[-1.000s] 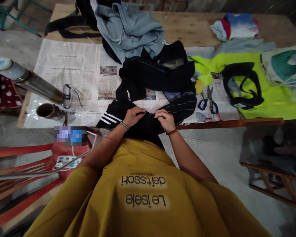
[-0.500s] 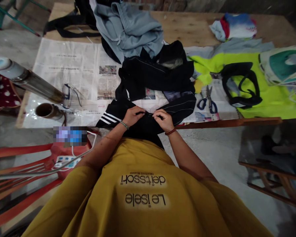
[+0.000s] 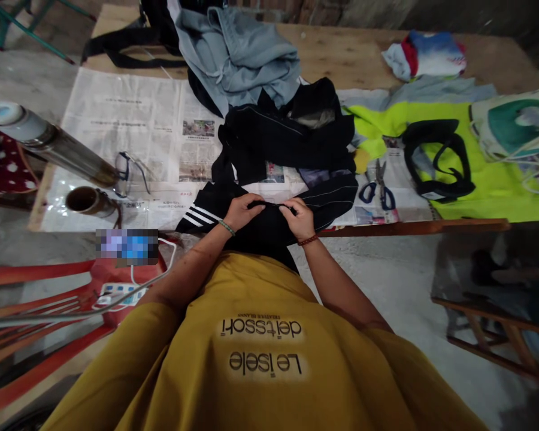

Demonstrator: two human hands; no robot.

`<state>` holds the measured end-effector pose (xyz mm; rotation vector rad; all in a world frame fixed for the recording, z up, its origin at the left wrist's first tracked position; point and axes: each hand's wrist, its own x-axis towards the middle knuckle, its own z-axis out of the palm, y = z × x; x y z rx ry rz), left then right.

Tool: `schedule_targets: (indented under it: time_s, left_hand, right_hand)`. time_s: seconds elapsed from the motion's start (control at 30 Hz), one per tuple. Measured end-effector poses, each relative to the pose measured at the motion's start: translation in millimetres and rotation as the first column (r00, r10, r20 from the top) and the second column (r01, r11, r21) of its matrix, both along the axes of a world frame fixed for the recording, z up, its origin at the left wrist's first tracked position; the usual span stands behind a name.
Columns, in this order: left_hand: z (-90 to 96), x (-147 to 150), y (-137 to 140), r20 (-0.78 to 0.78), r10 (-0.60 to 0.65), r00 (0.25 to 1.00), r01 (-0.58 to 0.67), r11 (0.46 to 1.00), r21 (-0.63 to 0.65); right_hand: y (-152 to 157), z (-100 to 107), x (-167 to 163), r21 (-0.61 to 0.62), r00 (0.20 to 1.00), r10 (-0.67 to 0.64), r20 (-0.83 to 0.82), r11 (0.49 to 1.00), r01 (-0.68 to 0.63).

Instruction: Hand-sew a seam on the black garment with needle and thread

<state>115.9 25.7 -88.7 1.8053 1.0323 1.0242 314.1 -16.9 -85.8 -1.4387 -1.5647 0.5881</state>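
Observation:
A black garment [image 3: 287, 133] with thin pale lines and white stripes at one end lies bunched at the table's front edge and hangs over it. My left hand [image 3: 244, 214] pinches its near edge between thumb and fingers. A short way to the right, my right hand [image 3: 299, 218] pinches the same edge, so a stretch of dark cloth runs taut between the two hands. Any small thing inside the fingertips is hidden. Right of the garment lie scissors [image 3: 378, 187], slightly spread, with dark blue handles.
Newspaper [image 3: 130, 114] covers part of the wooden table. At left are a flask [image 3: 67, 149], a brown cup [image 3: 87, 201] and glasses [image 3: 128, 173]. Grey clothing [image 3: 247, 54] is piled behind. An iron [image 3: 516, 123] and black strap [image 3: 440, 158] rest on yellow-green cloth [image 3: 489, 191] at right.
My hands stay at nearly the same spot on the garment. The cloth between them looks straighter, and the right hand's fingers have shifted slightly. The view has moved a little.

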Motion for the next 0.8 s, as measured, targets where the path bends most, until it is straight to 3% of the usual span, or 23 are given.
schedule_targets:
  time_s: [0.2,0.47,0.8]
  left_hand:
    - [-5.3,0.1,1.3,0.025,0.012,1.0,-0.012,1.0,-0.017]
    - [-8.3,1.7,0.6,0.057,-0.124,0.991,0.109,0.971,0.212]
    - [-17.3,6.9,0.2,-0.032,-0.11,0.993,0.114,0.978,0.174]
  right_hand:
    - [4.1,-5.7,9.5,-0.036,0.999,0.002,-0.045,0.999,-0.003]
    - [6.7,-8.3,13.1,-0.156,1.0,-0.02,-0.024,0.988,0.016]
    - [8.1,-13.5,11.5,-0.198,0.99,-0.094,-0.104,0.978,0.072]
